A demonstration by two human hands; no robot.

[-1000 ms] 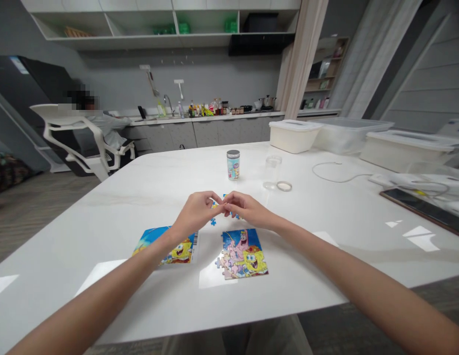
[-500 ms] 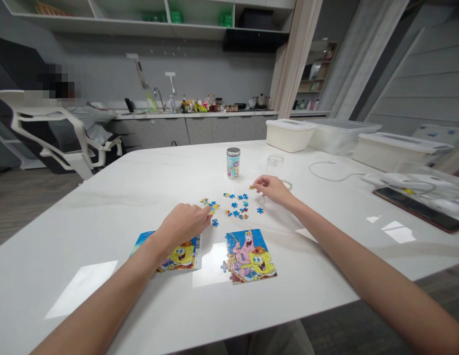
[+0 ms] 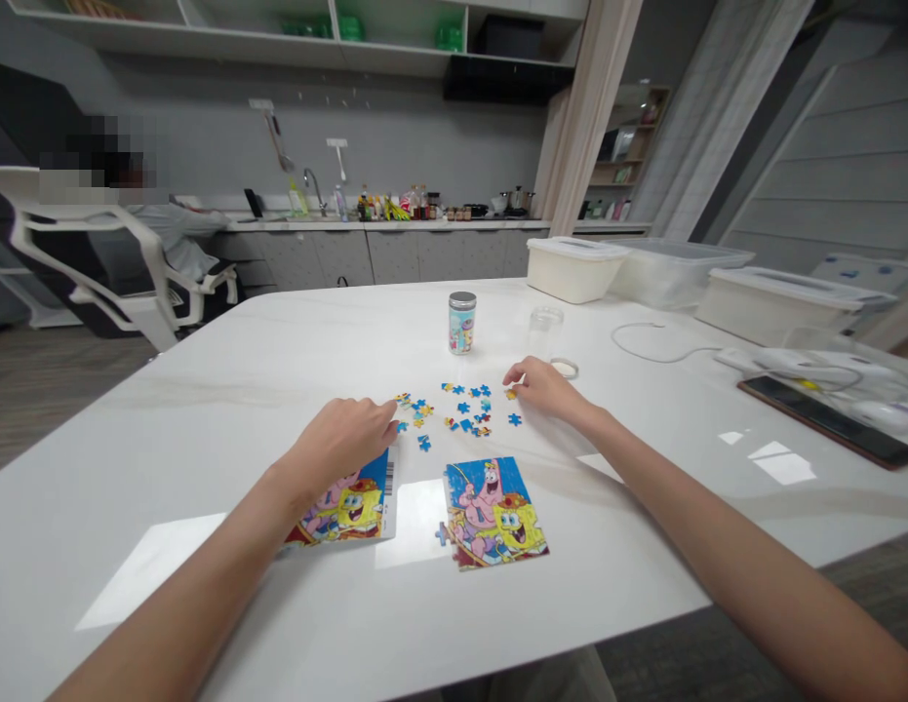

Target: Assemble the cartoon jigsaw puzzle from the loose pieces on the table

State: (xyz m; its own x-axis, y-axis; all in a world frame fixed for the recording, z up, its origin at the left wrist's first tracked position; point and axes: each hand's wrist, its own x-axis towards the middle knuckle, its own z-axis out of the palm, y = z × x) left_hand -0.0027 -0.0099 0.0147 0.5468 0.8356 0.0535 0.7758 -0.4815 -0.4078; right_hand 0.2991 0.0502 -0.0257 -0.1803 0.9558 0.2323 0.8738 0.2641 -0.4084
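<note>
My right hand (image 3: 545, 388) rests on the table right of the loose pieces, its fingers closed on a small yellow puzzle piece (image 3: 510, 395). At the left edge of the pieces is my left hand (image 3: 347, 434), its fingertips at a blue piece (image 3: 402, 426); whether it grips that piece is unclear. Several loose pieces (image 3: 464, 408) lie between the hands. The partly joined puzzle (image 3: 497, 512) lies nearer me, with an uneven left edge. A printed picture sheet (image 3: 362, 502) is partly hidden under my left forearm.
Beyond the pieces stands a printed can (image 3: 461, 324) with a silver lid. A clear jar (image 3: 545, 331) and a round lid (image 3: 564, 368) are right of it. Storage boxes (image 3: 576, 268), a cable and a dark tablet (image 3: 826, 419) lie right. A person sits far left.
My right hand has moved slightly right and nearer me, bringing the yellow piece down to the table. My left hand has shifted left, uncovering more loose pieces.
</note>
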